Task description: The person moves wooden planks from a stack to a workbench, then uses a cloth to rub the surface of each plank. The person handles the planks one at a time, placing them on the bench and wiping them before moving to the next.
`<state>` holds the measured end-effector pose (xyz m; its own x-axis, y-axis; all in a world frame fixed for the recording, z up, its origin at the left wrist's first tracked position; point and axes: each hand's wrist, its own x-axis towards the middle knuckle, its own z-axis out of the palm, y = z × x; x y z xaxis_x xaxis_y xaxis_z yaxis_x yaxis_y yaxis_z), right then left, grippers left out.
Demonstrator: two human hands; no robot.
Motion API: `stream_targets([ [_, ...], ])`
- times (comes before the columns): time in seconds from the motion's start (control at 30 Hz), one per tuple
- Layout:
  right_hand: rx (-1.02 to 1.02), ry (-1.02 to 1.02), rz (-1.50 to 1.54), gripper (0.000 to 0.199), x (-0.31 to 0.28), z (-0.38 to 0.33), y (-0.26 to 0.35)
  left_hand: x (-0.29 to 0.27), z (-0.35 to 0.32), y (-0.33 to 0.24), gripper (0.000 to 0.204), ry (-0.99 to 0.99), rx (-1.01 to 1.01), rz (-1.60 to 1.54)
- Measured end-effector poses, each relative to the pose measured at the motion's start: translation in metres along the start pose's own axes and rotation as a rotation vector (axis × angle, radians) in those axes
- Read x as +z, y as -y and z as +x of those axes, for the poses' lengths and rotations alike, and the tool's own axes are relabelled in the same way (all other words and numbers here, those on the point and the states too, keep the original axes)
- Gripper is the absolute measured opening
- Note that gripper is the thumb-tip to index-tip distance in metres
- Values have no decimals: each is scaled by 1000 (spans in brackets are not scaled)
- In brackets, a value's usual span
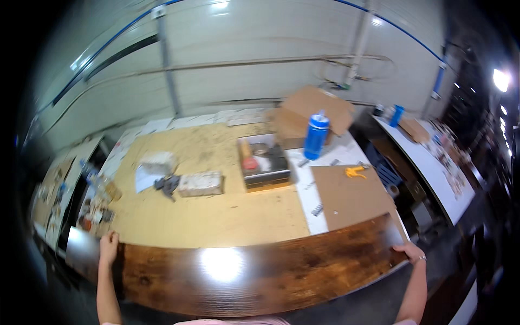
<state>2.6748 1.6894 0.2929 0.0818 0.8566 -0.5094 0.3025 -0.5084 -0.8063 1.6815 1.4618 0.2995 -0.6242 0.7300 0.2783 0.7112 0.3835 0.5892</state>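
A long, glossy dark-brown wood-grain board (303, 265) lies across the near edge of the worktable, close to my body. Its top face reflects a bright patch of light. Near the board's left end, my left hand (110, 246) is closed over it, fingertips at the far edge. At the opposite end my right hand (410, 252) grips the right edge, with the thumb on top and the other fingers hidden underneath. A band circles my right wrist.
On the worktable (260, 216) stand a box of tools (265, 176), a blue bottle (316, 135) and an open carton (295, 122). Two pale blocks (200, 184) flank a grey cloth (168, 186). A yellow air blow gun (355, 171) rests on cardboard. Side tables hold clutter.
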Motion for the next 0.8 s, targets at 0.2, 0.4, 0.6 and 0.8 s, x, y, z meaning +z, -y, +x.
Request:
stream_targets([
  [0.2, 142, -65, 81, 18, -21, 22, -16, -85, -42, 73, 36, -167, -214, 416],
  [0.4, 328, -71, -20, 32, -45, 59, -31, -133, -29, 146, 41, -308, -323, 467],
  [0.6, 66, -295, -304, 44, -42, 25, -22, -164, 1, 239, 46, -342, -537, 546],
  [0.8, 79, -589, 16, 49, 76, -14, -17, -226, 17, 275, 52, -311, -717, 563],
])
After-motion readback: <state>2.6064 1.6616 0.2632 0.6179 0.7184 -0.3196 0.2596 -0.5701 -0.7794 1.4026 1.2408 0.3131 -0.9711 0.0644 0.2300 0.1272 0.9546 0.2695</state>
